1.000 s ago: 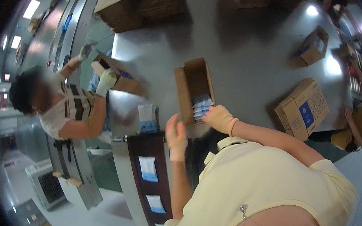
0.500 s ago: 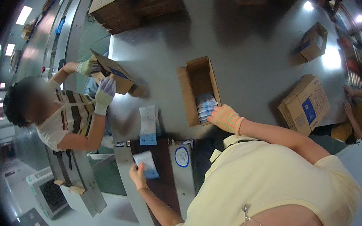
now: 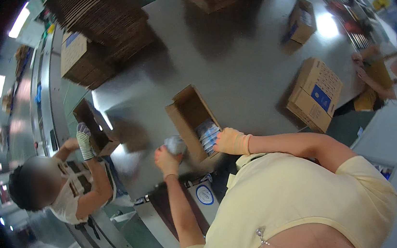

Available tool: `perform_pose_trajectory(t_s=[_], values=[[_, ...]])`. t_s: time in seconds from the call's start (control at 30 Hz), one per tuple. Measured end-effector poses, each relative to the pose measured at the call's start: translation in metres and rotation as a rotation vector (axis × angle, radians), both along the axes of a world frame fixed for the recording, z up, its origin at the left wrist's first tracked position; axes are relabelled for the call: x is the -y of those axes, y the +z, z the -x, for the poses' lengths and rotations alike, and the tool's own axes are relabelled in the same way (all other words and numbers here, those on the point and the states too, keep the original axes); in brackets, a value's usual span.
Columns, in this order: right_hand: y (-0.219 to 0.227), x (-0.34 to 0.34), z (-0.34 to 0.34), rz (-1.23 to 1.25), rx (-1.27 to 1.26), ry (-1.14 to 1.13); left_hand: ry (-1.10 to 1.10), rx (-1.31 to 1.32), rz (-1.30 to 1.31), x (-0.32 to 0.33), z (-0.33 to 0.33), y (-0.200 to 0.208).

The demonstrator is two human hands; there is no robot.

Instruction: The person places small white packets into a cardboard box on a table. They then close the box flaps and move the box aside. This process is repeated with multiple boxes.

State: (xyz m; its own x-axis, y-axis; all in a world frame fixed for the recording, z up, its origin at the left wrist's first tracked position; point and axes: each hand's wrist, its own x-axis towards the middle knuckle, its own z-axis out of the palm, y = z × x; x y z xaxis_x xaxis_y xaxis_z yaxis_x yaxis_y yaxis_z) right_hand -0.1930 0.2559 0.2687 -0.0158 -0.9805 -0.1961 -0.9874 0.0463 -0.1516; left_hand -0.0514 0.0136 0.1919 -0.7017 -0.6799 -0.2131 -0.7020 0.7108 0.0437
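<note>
Packing step: left hand (image 3: 166, 159) grips a white packet (image 3: 175, 145) beside the open carton (image 3: 187, 115).
Right hand (image 3: 232, 141): gloved, pressing the packets (image 3: 208, 133) inside.
Next: likely needs a gap.

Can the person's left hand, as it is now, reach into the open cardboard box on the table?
Probably yes. The left hand, holding a small white packet, is just beside the open cardboard box, whose top is open. The gloved right hand rests at the packets inside, leaving the rest free.
</note>
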Motion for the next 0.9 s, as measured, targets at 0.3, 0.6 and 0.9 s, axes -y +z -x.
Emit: perform_pose_trajectory(t_s=[0.3,0.6,0.9], values=[[0.006,0.004,-0.001,-0.057,-0.011,0.014,0.166,-0.534,-0.370,-0.010,0.029,0.064],[-0.009,-0.001,0.002,0.095,-0.060,0.014,-0.355,-1.047,-0.896,-0.053,0.092,0.110],[-0.008,0.003,0.002,0.040,0.039,-0.018,-0.341,-0.308,0.043,-0.087,0.102,0.081]])
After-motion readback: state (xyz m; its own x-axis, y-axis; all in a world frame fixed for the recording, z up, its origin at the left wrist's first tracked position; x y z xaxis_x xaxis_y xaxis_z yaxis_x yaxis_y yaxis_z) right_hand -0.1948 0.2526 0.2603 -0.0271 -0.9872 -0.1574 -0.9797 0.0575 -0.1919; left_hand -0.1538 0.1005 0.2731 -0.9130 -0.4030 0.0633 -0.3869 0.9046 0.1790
